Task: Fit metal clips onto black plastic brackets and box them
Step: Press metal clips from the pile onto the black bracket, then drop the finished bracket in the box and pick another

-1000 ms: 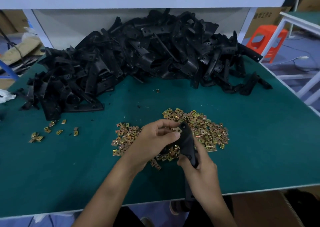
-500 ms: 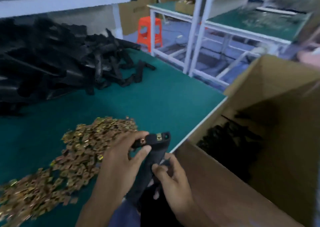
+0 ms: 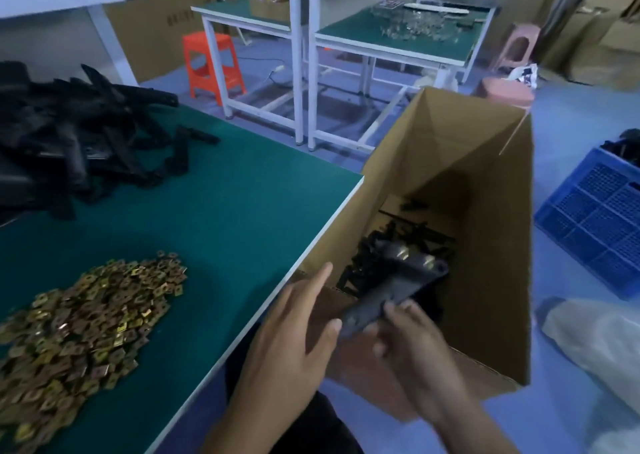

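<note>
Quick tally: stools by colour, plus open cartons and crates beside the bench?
Orange plastic stool: 1
Pink plastic stools: 2
Open brown cardboard box at the table edge: 1
Blue plastic lattice crate: 1
Total: 5

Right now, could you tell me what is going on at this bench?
A person is boxing a finished part. The right hand grips a black bracket, two metal clips fitted at its far end, over the open cardboard box, which already holds other brackets. The left hand is open beside it. On the green table lie a heap of loose clips and a pile of black brackets.
</note>
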Motion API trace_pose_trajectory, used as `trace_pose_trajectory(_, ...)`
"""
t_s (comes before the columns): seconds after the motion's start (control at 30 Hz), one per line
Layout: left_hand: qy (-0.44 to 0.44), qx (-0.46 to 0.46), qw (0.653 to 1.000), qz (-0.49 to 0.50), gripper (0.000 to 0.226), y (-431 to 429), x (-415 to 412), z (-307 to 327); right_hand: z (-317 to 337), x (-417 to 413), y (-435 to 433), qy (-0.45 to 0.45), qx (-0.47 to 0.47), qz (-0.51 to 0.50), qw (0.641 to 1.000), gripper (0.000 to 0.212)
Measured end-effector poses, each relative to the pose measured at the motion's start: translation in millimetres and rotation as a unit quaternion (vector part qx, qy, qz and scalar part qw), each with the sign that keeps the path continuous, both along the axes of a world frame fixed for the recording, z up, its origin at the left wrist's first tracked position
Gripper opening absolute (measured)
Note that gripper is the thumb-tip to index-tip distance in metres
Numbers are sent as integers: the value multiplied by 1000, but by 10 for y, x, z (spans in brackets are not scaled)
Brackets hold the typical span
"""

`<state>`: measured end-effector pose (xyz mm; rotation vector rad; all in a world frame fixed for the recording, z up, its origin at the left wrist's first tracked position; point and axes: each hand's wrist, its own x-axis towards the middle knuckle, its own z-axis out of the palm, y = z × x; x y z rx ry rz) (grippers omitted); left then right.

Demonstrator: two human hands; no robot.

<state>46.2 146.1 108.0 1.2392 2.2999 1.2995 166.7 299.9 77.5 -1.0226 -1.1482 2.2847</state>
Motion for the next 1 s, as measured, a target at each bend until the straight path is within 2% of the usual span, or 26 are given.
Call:
trace_pose_trajectory(0.07,-15,-3,1000,25,54,-123,-35,-3,29,-32,259,26,-1,-22,999,6)
trace_pose_trajectory(0.17,-22,-3,996,84,52,-338,-47,48,-4,-163,421,-18,-4,-23,1000,37)
trace_pose_trajectory(0.2,-17,-3,994,106,51,-436,-73,64,11,-264,360,-27,4,-10,1000,40)
trace_pose_trajectory(0.33,-13,-21,972,234,42,-1081,-335,55,231,-780,-325,-13,93,118,989,21)
trace_pose_trajectory(0.4,-7,-31,952,305,36,-1515,-483,54,268,-998,-715,2,147,194,970,17)
trace_pose_trajectory(0.43,-5,-34,939,341,32,-1742,-553,54,258,-1104,-898,2,208,226,952,21)
trace_pose_trajectory(0.5,5,-48,910,412,27,-2196,-693,37,265,-1296,-1254,15,312,299,902,24)
trace_pose_trajectory(0.57,25,-76,872,482,24,-2640,-842,7,280,-1434,-1520,40,372,360,855,18)
trace_pose_trajectory(0.6,31,-89,851,517,23,-2858,-904,-6,267,-1494,-1641,49,397,385,832,22)
trace_pose_trajectory(0.7,53,-119,789,601,21,-3433,-1058,-24,117,-1583,-1876,52,527,388,754,24)
trace_pose_trajectory(0.77,76,-121,734,664,24,-3730,-1178,-1,61,-1580,-1930,40,598,365,713,20)
trace_pose_trajectory(0.83,68,-106,676,727,37,-3946,-1326,75,33,-1559,-1954,37,620,354,700,15)
trace_pose_trajectory(0.9,29,-144,637,756,51,-4103,-1490,152,32,-1536,-1964,50,617,351,703,22)
trace_pose_trajectory(0.93,8,-176,625,761,51,-4160,-1561,173,39,-1537,-1960,55,617,349,704,23)
trace_pose_trajectory(1.0,-15,-198,617,762,34,-4250,-1678,170,52,-1548,-1958,71,620,331,708,24)
